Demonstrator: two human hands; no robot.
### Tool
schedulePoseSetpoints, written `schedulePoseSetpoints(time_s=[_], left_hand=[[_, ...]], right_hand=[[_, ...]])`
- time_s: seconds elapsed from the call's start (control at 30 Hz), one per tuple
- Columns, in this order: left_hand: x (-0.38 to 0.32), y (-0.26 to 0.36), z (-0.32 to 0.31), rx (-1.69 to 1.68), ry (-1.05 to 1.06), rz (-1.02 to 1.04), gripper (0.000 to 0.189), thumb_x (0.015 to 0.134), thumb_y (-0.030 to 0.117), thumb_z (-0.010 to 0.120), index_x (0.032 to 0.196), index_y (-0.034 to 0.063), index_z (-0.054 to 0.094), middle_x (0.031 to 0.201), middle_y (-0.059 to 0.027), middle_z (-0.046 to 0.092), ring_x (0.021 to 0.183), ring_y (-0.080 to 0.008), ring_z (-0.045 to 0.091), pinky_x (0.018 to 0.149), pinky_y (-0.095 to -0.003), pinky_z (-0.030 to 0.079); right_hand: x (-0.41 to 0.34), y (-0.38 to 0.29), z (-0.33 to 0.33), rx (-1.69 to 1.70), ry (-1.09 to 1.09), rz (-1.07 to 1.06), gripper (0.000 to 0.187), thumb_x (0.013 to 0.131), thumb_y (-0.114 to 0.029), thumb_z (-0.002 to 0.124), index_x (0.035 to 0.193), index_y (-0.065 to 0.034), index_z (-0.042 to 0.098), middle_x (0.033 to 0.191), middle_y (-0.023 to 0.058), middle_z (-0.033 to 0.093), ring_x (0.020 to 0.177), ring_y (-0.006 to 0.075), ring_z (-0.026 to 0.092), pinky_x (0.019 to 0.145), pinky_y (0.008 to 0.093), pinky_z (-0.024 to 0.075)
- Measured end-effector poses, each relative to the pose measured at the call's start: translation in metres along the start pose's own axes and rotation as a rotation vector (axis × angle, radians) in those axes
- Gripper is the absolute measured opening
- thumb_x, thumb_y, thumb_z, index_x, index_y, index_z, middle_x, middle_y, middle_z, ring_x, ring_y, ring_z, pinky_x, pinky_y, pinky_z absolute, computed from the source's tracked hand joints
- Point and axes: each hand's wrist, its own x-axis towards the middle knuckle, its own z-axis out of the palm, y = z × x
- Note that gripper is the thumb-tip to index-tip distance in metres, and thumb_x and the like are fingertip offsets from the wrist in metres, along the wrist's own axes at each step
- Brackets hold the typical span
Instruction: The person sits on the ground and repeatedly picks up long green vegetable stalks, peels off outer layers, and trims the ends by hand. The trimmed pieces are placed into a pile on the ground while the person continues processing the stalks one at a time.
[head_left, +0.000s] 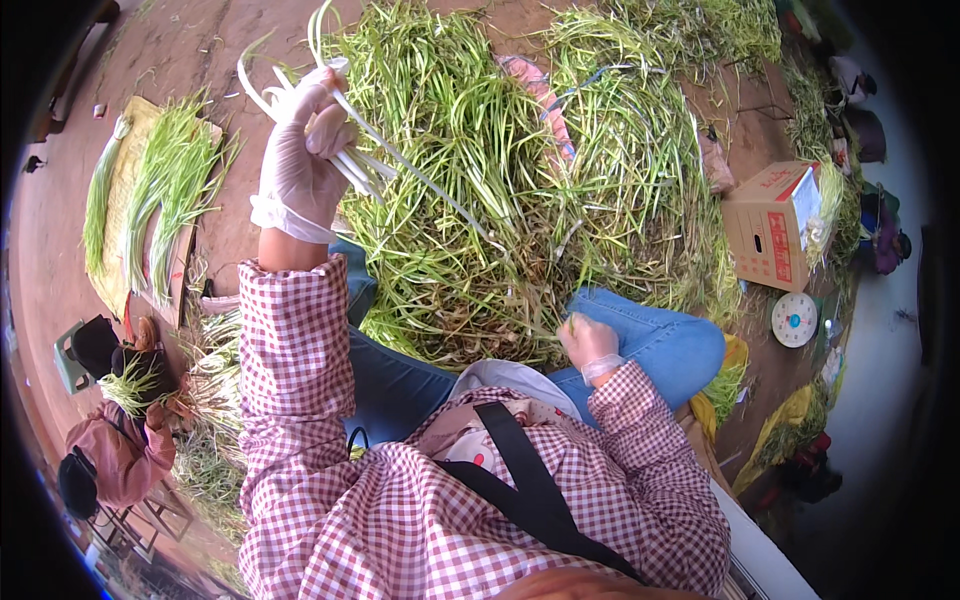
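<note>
My left hand, in a thin whitish glove, is raised at the upper left and closed around several pale plant stalks. One long white stalk slants down to the right from it over a big heap of long green leafy stalks. My right hand, gloved too, is held low by my bent knee, at the heap's near edge. Its fingers are curled around some thin green leaves. Brown, withered leaves lie between my legs.
Sorted bundles of stalks lie on a yellow sack and board at left. A person works at lower left beside a green stool. At right stand a cardboard box and a round dial scale. Several people are farther right.
</note>
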Motion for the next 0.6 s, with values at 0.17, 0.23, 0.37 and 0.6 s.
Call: schedulePoseSetpoints(time_s=[0.17,0.23,0.37,0.6], left_hand=[[0.001,-0.013,-0.013,-0.014,-0.072,-0.083,0.016,0.088,0.007,0.057,0.1,-0.0039,0.054,0.056,0.0064,0.042,0.042,-0.0014,0.03,0.042,-0.0174,0.024],[0.001,-0.029,-0.017,-0.03,-0.098,-0.108,0.016,0.088,0.008,0.057,0.1,-0.0028,0.054,0.058,0.006,0.043,0.043,-0.0007,0.031,0.041,-0.0174,0.024],[-0.015,-0.065,-0.01,0.508,0.068,-0.199,0.03,0.092,0.022,0.056,0.114,0.0022,0.055,0.092,0.0019,0.057,0.05,0.0003,0.037,0.041,-0.0153,0.029],[-0.031,-0.093,-0.004,0.569,0.165,-0.377,0.025,0.089,0.019,0.061,0.107,0.0017,0.059,0.085,-0.0016,0.064,0.071,-0.0067,0.058,0.062,-0.0191,0.048]], right_hand=[[0.032,-0.032,-0.05,0.312,0.057,-0.128,0.06,0.085,-0.049,0.058,0.127,-0.0072,0.05,0.089,0.0077,0.067,0.057,0.0111,0.056,0.05,0.0255,0.0476],[0.053,-0.069,-0.067,1.136,-0.08,-0.425,0.063,0.09,-0.044,0.054,0.138,-0.0066,0.035,0.108,0.0094,0.06,0.058,0.0057,0.051,0.049,0.019,0.0448],[0.066,-0.12,-0.072,1.367,-0.308,-0.24,0.034,0.097,-0.031,0.044,0.106,-0.0047,0.064,0.066,0.0048,0.064,0.049,0.008,0.051,0.049,0.0228,0.0454],[0.106,-0.064,-0.016,0.728,0.447,-0.187,0.021,0.09,-0.029,0.057,0.105,-0.0157,0.065,0.076,0.006,0.068,0.054,0.0154,0.063,0.048,0.0292,0.0497]])
